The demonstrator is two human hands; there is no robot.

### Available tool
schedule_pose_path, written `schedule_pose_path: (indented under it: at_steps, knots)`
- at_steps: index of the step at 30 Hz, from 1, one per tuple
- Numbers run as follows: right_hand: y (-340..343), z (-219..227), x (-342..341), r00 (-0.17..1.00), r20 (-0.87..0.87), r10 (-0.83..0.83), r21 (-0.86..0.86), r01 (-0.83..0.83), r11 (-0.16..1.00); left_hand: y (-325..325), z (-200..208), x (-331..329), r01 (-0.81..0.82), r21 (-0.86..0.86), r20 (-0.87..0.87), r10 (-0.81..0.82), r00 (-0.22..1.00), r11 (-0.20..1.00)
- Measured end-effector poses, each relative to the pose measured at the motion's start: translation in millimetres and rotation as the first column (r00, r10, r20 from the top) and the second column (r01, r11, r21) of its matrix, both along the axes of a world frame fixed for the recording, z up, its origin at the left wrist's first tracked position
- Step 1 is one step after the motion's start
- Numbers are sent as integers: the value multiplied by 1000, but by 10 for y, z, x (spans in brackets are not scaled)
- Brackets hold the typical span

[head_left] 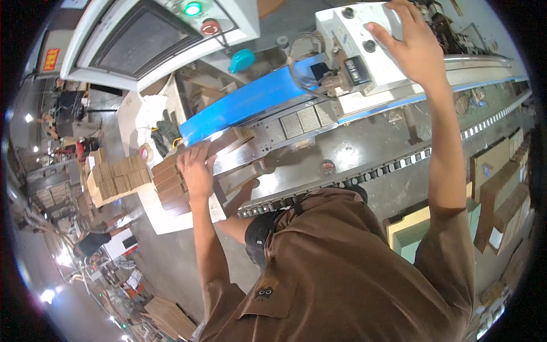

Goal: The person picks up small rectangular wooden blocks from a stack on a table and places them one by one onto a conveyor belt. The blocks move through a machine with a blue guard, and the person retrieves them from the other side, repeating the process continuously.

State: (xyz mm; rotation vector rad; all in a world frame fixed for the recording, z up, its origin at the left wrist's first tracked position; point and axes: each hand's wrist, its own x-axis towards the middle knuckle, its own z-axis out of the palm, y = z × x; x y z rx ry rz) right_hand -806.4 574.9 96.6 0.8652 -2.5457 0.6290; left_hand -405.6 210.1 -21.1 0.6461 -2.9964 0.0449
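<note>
My left hand (196,172) rests at the left end of the metal feed track (259,142), its fingers stretched over the edge of a row of brown cardboard pieces (170,182). Just beyond its thumb, a brown cardboard stack (231,142) lies along the track, under the blue cover (245,105); whether the hand touches this stack is unclear. My right hand (419,48) is laid on a white control box (370,37) with black knobs, thumb and fingers apart. The fingertips at the box's far edge are partly out of view.
At upper left stands a white machine cabinet (128,51) with a dark window, a lit green button (193,8) and a red knob (210,26). More cardboard stacks (119,179) sit on a white table (162,222) beside gloves (166,131). A chain conveyor (393,165) runs close before my body. Boxes (498,194) stand right.
</note>
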Motion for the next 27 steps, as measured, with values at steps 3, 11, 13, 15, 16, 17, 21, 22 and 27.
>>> schedule_pose_path:
  at_steps: [3,11,13,15,16,17,21,22,27]
  knots:
    - [-11,-33,13,997,-2,-72,6,72,997,241,34,-118,2,-98,-147,-17,989,995]
    - [-32,68,0,993,89,-74,-10,75,997,1449,-1096,-1114,245,71,-280,-216,935,967]
    - [27,-131,-100,999,1,-47,13,47,999,1408,-1454,-1376,247,93,-275,-214,937,965]
    - [58,-219,-169,999,-20,-41,-29,40,999,1341,-1825,-1505,205,49,-343,-176,923,978]
    - [54,-244,-182,999,-30,-41,-26,40,999,1310,-1909,-1539,194,-3,-370,-182,911,981]
    - [44,-241,-194,998,-40,-40,-24,39,999,1284,-1991,-1565,180,-56,-396,-187,899,982]
    - [31,-183,-135,998,15,-63,-24,63,998,1293,-1944,-1617,263,-78,-345,-273,898,962]
    - [33,-185,-133,999,4,-50,-44,50,998,1291,-1913,-1607,254,-75,-283,-265,922,964]
    - [-46,10,-25,996,73,-51,-50,54,997,1273,-1887,-1606,289,17,-187,-281,941,957]
